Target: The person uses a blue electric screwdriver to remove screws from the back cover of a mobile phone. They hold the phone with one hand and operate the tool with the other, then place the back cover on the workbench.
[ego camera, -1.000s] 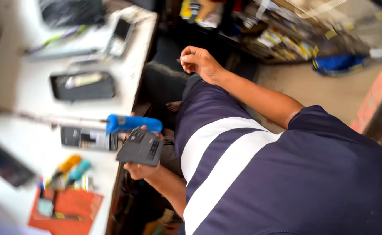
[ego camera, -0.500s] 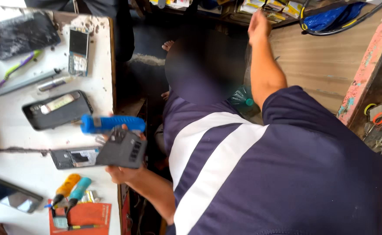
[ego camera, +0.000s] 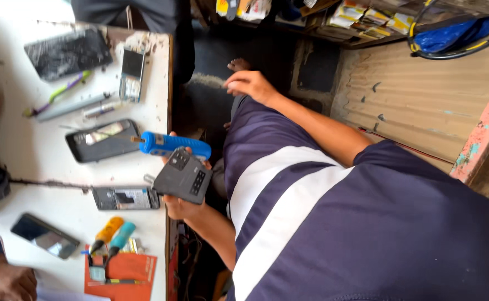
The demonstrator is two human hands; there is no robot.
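My left hand [ego camera: 180, 207] is shut on a dark grey phone [ego camera: 184, 178] with its back facing up, held just off the edge of the white table [ego camera: 38, 161]. A blue-handled screwdriver [ego camera: 173, 146] lies across my fingers behind the phone, its tip over the table edge. My right hand [ego camera: 251, 85] rests on my knee, fingers curled together, with nothing visible in it. My navy shirt with white stripes [ego camera: 333, 223] fills the lower right.
On the table lie an opened black phone [ego camera: 102, 139], a phone frame [ego camera: 126, 198], a cracked screen [ego camera: 69, 53], a dark phone [ego camera: 44, 235], pens, small tools on an orange card [ego camera: 123, 267]. Another person's hand [ego camera: 5, 281] is at the lower left. Shelves stand opposite.
My right hand has come back from the far shelves to my knee. My left hand still holds the phone and screwdriver by the table edge.
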